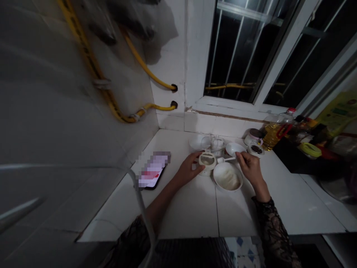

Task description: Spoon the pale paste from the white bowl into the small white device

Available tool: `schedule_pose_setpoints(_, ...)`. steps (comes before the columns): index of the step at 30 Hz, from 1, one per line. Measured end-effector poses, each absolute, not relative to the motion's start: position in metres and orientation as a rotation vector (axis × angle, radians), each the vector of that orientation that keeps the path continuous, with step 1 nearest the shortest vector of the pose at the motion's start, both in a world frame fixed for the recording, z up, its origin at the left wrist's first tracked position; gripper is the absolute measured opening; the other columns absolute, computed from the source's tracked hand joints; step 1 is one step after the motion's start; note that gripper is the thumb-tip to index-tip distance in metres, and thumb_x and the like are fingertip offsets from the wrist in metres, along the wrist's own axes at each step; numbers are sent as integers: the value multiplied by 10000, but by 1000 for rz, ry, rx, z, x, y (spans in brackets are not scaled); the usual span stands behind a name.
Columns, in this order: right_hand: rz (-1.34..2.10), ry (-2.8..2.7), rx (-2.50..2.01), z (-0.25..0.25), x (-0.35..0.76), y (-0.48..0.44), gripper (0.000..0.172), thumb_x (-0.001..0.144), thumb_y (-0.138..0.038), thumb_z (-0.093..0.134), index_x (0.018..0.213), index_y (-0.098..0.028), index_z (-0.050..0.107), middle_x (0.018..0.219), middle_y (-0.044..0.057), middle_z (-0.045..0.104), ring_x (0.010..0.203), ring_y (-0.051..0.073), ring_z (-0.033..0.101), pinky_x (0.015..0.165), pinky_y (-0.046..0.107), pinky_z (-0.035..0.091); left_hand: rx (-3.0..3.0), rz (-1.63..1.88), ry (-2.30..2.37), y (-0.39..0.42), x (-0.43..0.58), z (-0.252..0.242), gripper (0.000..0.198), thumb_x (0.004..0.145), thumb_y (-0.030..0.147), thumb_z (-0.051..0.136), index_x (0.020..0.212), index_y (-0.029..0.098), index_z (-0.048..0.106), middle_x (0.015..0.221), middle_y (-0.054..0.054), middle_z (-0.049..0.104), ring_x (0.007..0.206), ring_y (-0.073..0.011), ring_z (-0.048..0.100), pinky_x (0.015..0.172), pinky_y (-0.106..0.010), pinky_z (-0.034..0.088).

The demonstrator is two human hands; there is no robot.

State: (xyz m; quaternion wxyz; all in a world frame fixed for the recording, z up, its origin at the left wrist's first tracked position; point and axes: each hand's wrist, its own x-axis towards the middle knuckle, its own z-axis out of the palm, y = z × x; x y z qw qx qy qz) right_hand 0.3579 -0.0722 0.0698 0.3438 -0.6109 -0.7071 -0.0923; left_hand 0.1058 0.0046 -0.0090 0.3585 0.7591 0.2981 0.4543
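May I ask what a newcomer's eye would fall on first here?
Two hands meet mid-counter: the left hand grips a small white cup, the right hand pinches a thin white handle, beside a white bowl. Yellow hoses run down the left wall; a lit phone lies left of the hands.

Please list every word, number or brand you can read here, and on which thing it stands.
None can be read.
Phone screen: blurred out.
Green packet: print too blurred.
Oil bottle: no label legible.
Yellow hose: dark marks, too small.
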Motion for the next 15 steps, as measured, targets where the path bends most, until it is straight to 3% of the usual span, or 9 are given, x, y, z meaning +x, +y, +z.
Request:
schedule_pose_setpoints(9, -239, -2179, -1922, 63, 366, -74, 421, 971, -377, 383, 703, -191, 649, 700, 106, 707, 644, 196, 622, 558, 281, 277, 1948, 1165, 775, 4, 105, -10, 497, 824, 419, 638, 1266, 218, 533, 1359, -127, 558, 1139, -262, 601, 879, -397, 543)
schedule_pose_setpoints(12, -20, -2294, -1810, 62, 356, -75, 434, 965, -394, 389, 625, -202, 577, 610, 60, 643, 587, 170, 566, 555, 271, 280, 1950, 1158, 773, 3, 105, -8, 505, 824, 427, 637, 1269, 213, 527, 1352, -130, 563, 1149, -263, 597, 886, -400, 541)
schedule_pose_setpoints(15, 234, -2293, -1672, 62, 354, -76, 479, 951, -462, 372, 546, -211, 430, 514, -3, 489, 504, 128, 427, 527, 260, 259, 1949, 1165, 774, 3, 105, -8, 505, 820, 432, 640, 1264, 221, 529, 1354, -123, 563, 1154, -264, 594, 879, -396, 544)
